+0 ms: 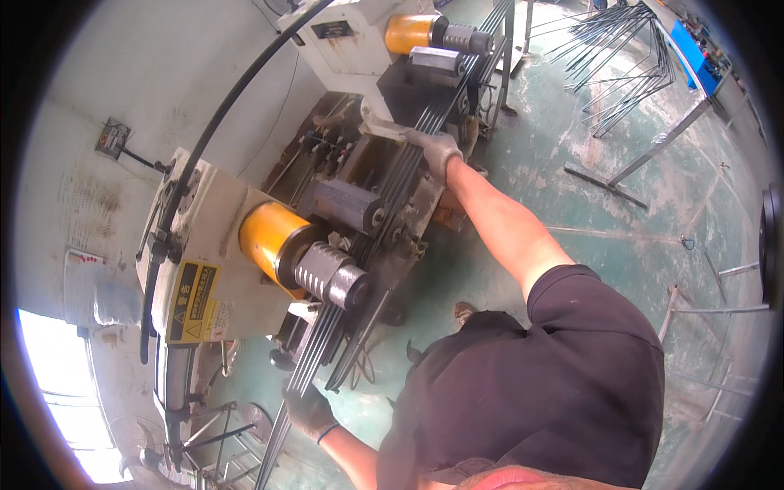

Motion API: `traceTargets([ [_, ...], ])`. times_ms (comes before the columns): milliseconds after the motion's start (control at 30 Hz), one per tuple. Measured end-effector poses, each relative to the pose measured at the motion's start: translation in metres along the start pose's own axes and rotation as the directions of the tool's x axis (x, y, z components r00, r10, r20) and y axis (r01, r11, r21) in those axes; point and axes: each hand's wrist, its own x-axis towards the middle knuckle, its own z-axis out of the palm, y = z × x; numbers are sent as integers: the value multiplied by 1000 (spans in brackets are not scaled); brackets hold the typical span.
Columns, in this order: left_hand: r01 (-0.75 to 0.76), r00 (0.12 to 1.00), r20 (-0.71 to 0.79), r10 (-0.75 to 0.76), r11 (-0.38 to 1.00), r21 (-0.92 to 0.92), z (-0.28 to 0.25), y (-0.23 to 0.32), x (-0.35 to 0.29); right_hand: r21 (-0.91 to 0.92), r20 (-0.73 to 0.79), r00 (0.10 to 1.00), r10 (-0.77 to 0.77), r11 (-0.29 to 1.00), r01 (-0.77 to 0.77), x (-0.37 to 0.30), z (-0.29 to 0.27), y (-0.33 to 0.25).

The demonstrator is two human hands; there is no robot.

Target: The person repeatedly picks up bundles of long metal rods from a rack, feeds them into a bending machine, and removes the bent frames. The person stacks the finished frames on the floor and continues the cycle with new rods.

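A bundle of several long, thin metal rods (304,369) runs slantwise through a machine, from the lower left to the upper right. My left hand (309,413), in a grey glove, is closed round the rods below the near machine head; its fingertips are partly hidden. Farther up, my gloved right hand (441,153) lies across the same bundle between the two heads, fingers closed over it. A yellow cylinder (273,245) with a dark ribbed roller (328,273) sits above the rods between my hands. Beside it is a grey block (347,204).
Beyond my right hand stands a second machine head with a yellow cylinder (411,34). A black hose (237,106) arches over the left side. Bent metal rods (621,65) hang on a stand at the upper right. Metal frames (224,441) stand at the lower left.
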Motion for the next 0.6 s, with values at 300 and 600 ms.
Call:
traceTargets([
  [300, 331, 823, -148, -548, 675, -660, -16, 50, -1, 62, -46, 998, -42, 997, 45, 18, -28, -60],
  [600, 345, 857, -16, -515, 597, -724, 15, 46, -5, 103, -111, 988, -108, 987, 119, 29, -13, 14],
])
